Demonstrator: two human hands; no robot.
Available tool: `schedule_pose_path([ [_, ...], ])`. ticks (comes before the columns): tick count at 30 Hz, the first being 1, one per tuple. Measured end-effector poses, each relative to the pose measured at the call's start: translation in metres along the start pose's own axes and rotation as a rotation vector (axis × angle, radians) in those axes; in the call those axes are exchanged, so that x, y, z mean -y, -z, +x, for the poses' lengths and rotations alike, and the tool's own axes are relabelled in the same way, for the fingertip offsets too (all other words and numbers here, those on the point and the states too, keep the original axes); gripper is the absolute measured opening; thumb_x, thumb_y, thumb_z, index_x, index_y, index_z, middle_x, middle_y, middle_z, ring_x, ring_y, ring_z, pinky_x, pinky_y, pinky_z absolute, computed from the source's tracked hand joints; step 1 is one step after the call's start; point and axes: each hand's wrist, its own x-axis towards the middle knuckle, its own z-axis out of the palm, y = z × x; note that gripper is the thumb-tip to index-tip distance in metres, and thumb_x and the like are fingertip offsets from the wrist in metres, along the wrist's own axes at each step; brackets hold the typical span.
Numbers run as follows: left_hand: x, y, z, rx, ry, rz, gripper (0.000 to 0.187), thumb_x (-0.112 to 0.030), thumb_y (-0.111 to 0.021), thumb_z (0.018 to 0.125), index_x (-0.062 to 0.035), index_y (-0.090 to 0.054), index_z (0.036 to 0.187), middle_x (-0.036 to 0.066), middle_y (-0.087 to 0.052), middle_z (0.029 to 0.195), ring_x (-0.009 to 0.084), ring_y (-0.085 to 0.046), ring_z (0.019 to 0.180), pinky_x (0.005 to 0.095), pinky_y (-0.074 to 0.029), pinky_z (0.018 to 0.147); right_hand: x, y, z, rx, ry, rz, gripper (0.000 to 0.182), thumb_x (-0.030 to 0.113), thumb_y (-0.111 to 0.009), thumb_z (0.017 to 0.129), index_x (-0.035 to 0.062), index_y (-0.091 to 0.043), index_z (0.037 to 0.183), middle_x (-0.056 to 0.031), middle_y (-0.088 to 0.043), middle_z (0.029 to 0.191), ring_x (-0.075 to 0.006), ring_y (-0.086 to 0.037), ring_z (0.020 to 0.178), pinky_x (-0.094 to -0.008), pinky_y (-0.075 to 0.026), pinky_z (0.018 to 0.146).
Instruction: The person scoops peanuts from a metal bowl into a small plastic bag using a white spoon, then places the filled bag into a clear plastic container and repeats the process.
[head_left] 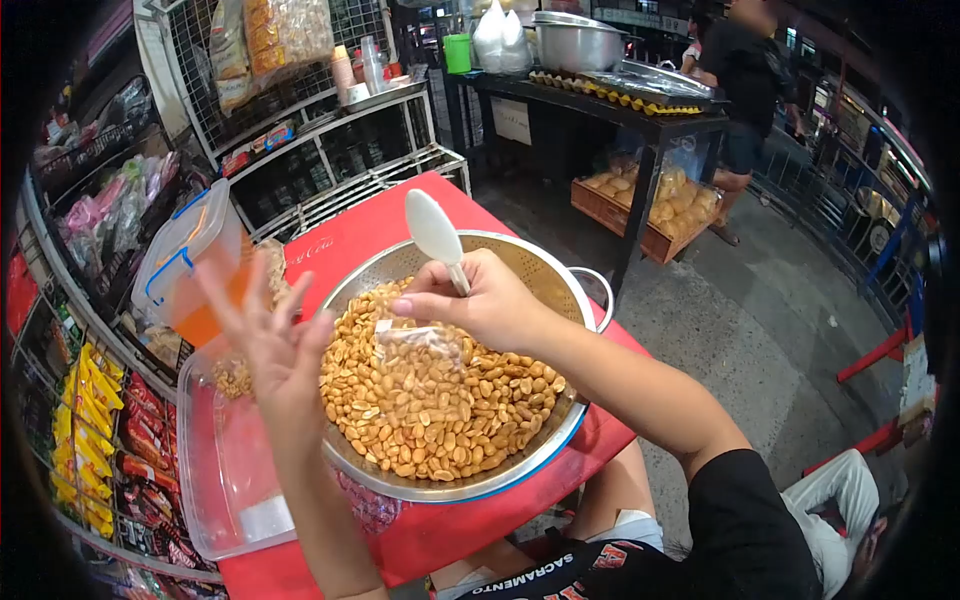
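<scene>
A large metal colander (530, 262) full of peanuts (450, 425) rests on the red table. Over it, my right hand (485, 300) is closed around a white plastic spoon (433, 228), its bowl pointing up. A small clear plastic bag (420, 350) lies over the peanuts just below my right fingers; whether they also grip it is unclear. My left hand (272, 345) is raised left of the colander with its fingers spread, slightly blurred and holding nothing.
Left of the colander on the red table (390, 208) are a clear container (215, 450) and a tub with orange contents (205, 270). Snack packets (88, 430) hang at far left. A black table (655, 120) and a person (748, 100) are beyond.
</scene>
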Motion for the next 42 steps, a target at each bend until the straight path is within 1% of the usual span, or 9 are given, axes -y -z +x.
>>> schedule_pose_path([
  [1, 0.001, -0.002, -0.003, 0.106, 0.086, -0.007, 0.077, -0.007, -0.065, 0.074, -0.0028, -0.017, 0.135, 0.018, -0.043, 0.123, 0.0229, -0.046, 0.109, 0.0289, -0.042, 0.082, -0.001, 0.000, 0.000, 0.008, -0.004, 0.009, 0.016, 0.017, -0.065, 0.076, 0.0023, -0.063, 0.071, 0.0016, -0.057, 0.064, -0.0036, -0.049, 0.061, -0.0197, -0.038, 0.055],
  [6, 0.012, -0.010, -0.010, 0.461, 0.362, 0.149, 0.043, -0.007, -0.067, 0.072, 0.0031, -0.052, 0.112, 0.013, -0.061, 0.094, 0.0150, -0.057, 0.087, 0.0241, -0.044, 0.075, -0.001, -0.002, -0.001, 0.061, 0.094, 0.098, 0.014, 0.011, -0.062, 0.078, -0.0004, -0.063, 0.087, -0.0030, -0.062, 0.076, -0.0064, -0.054, 0.070, -0.0219, -0.043, 0.065],
  [11, 0.015, -0.003, -0.007, 0.299, 0.513, 0.076, 0.017, -0.007, -0.067, 0.071, 0.0034, -0.064, 0.084, 0.009, -0.064, 0.082, 0.0115, -0.057, 0.077, 0.0234, -0.041, 0.073, 0.001, -0.002, 0.000, 0.007, 0.153, 0.014, 0.018, 0.006, -0.063, 0.075, 0.0004, -0.062, 0.093, -0.0039, -0.061, 0.080, -0.0081, -0.056, 0.075, -0.0236, -0.045, 0.070],
  [17, 0.031, 0.006, -0.004, 0.265, 0.287, 0.181, 0.011, -0.005, -0.071, 0.064, -0.0025, -0.062, 0.069, 0.004, -0.059, 0.075, 0.0120, -0.053, 0.078, 0.0253, -0.039, 0.074, 0.007, 0.012, 0.004, -0.083, -0.010, -0.030, 0.034, 0.022, -0.066, 0.076, 0.0040, -0.057, 0.104, -0.0013, -0.054, 0.093, -0.0071, -0.052, 0.083, -0.0205, -0.042, 0.073],
  [21, 0.029, 0.008, -0.003, 0.253, 0.279, 0.147, 0.018, 0.002, -0.070, 0.063, -0.0034, -0.058, 0.074, 0.001, -0.057, 0.079, 0.0075, -0.052, 0.074, 0.0208, -0.039, 0.071, -0.005, 0.051, 0.011, -0.030, -0.018, -0.415, 0.037, 0.034, -0.050, 0.086, 0.0017, -0.055, 0.105, -0.0023, -0.056, 0.094, -0.0110, -0.053, 0.086, -0.0253, -0.042, 0.075],
  [22, 0.029, 0.008, -0.003, 0.257, 0.272, 0.143, 0.020, 0.002, -0.071, 0.063, -0.0030, -0.059, 0.077, 0.001, -0.057, 0.078, 0.0073, -0.052, 0.074, 0.0200, -0.040, 0.070, -0.004, 0.062, 0.009, -0.047, -0.033, -0.627, 0.044, 0.042, -0.047, 0.085, 0.0026, -0.058, 0.102, -0.0121, -0.062, 0.091, -0.0211, -0.059, 0.083, -0.0309, -0.044, 0.075],
  [28, 0.028, 0.005, -0.003, 0.219, 0.350, 0.068, 0.024, 0.002, -0.069, 0.065, -0.0003, -0.060, 0.087, 0.003, -0.059, 0.078, 0.0077, -0.054, 0.074, 0.0190, -0.044, 0.067, 0.001, 0.097, -0.007, -0.040, -0.146, -1.442, 0.017, 0.025, -0.061, 0.071, 0.0147, -0.067, 0.083, -0.0106, -0.063, 0.071, -0.0260, -0.061, 0.068, -0.0343, -0.048, 0.064],
  [35, 0.028, 0.004, -0.002, 0.169, 0.298, 0.028, 0.024, -0.001, -0.068, 0.068, 0.0015, -0.060, 0.091, 0.005, -0.060, 0.078, 0.0081, -0.056, 0.074, 0.0190, -0.047, 0.068, -0.016, 0.085, -0.015, 0.229, 0.091, -1.467, 0.010, 0.021, -0.065, 0.067, 0.0122, -0.066, 0.073, -0.0077, -0.060, 0.063, -0.0247, -0.058, 0.063, -0.0360, -0.044, 0.057],
  [42, 0.028, 0.004, -0.002, 0.168, 0.281, 0.052, 0.023, -0.002, -0.068, 0.070, 0.0015, -0.060, 0.091, 0.004, -0.060, 0.074, 0.0071, -0.055, 0.072, 0.0179, -0.045, 0.064, 0.000, 0.078, -0.026, 0.283, 0.009, -1.396, 0.012, 0.023, -0.064, 0.066, 0.0128, -0.066, 0.072, -0.0076, -0.062, 0.064, -0.0249, -0.059, 0.062, -0.0349, -0.046, 0.060],
])
